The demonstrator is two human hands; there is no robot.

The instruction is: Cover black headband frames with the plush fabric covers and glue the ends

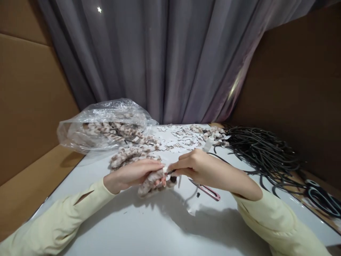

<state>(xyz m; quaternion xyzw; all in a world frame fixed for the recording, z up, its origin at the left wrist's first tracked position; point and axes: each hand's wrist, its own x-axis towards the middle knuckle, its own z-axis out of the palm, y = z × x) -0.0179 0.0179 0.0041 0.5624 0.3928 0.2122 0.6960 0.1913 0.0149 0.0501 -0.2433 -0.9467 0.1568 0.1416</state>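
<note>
My left hand (138, 172) is closed round a fluffy brown-and-white strip (149, 183), whose pale end points to the right. At that end, the pinched fingers of my right hand (189, 164) hold the tip of a thin black cord (171, 172). The two hands almost meet above the middle of the white table (144, 227). Just below my right hand lies a pink cutter (209, 192), with a small black scrap (198, 195) beside it. Whether the cord touches the strip's end is too small to tell.
A clear plastic bag (106, 124) of fluffy strips stands at the back left, with more strips (130, 154) before it. Paper scraps (181, 137), a small bottle (209, 143) and black cords (261, 149) lie behind. Scissors (322, 199) are far right. Cardboard walls flank the table.
</note>
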